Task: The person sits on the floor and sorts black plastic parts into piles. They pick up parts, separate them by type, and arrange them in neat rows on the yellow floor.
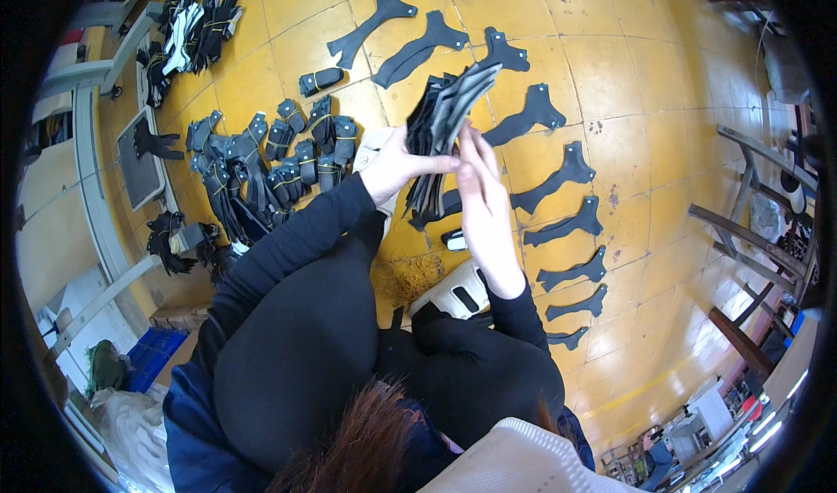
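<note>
A thick stack of dark grey fabric pieces [436,114], some edges showing lighter grey, is held upright before me above the floor. My left hand [390,172] is closed around its left side, the thumb lying across the front. At the right edge is my right hand [485,204], its fingers pressed together against the stack and its thumb close to the left thumb. Whether a thin band is between the fingers is too small to tell. Beyond the hands, flat Y-shaped dark fabric pieces [558,181] with small white tags lie in a curved row.
Rolled dark bundles with yellow bands [323,127] crowd the floor at left. Loose yellow rubber bands [414,275] lie between my knees, beside a white plastic container [453,294]. More bundles [200,27] lie far left. Metal frames [741,205] stand at right.
</note>
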Tool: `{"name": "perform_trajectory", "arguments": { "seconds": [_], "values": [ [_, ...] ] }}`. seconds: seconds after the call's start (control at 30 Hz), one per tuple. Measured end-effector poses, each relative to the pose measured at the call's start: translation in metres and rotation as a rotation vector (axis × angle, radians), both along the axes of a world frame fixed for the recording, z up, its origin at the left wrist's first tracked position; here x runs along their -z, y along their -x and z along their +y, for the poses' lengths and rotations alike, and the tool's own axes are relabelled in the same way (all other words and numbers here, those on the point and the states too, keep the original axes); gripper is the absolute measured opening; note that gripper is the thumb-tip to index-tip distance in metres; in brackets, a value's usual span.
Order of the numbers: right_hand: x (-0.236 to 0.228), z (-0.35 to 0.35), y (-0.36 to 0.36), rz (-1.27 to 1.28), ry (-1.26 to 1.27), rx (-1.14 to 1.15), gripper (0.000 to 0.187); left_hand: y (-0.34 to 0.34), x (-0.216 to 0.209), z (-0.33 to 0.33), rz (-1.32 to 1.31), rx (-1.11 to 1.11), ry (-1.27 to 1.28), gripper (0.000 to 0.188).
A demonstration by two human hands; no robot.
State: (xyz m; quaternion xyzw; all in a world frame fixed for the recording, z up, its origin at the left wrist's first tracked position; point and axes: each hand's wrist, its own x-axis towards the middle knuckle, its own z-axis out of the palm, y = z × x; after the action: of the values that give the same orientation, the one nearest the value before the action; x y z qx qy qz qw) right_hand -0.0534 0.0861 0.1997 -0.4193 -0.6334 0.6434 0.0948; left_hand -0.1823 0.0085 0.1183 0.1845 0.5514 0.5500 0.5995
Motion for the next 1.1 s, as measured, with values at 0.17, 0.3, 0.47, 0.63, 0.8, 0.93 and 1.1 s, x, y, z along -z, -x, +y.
{"name": "perform_trajectory", "arguments": {
  "seconds": [0.17,0.3,0.47,0.63,0.8,0.93,1.1],
  "values": [
    [0.029,0.021,-0.031,0.094,-0.676,0.121,0.068,-0.005,-0.021,0.002,-0.266,-0.002,-0.072,0.043],
    [0.015,0.045,-0.023,0.106,-0.833,-0.256,0.089,-0.005,-0.023,-0.004,-0.431,0.309,-0.217,0.075],
    [0.021,0.053,-0.026,0.35,-0.925,-0.476,0.065,-0.015,-0.029,0.003,-0.355,0.243,-0.194,0.091],
    [0.026,0.048,-0.025,0.433,-0.657,-0.428,0.072,-0.011,-0.037,0.008,-0.058,0.468,-0.165,0.101],
    [0.037,0.052,-0.033,0.341,-0.708,-0.33,0.071,-0.019,-0.041,0.005,-0.48,0.316,0.025,0.08],
    [0.04,0.033,-0.034,0.459,-0.401,-0.32,0.076,-0.016,-0.038,0.006,-0.482,0.339,0.085,0.071],
    [0.043,0.029,-0.03,0.44,-0.618,-0.261,0.07,-0.017,-0.035,-0.003,-0.565,0.49,0.051,0.08]
  ]
}}
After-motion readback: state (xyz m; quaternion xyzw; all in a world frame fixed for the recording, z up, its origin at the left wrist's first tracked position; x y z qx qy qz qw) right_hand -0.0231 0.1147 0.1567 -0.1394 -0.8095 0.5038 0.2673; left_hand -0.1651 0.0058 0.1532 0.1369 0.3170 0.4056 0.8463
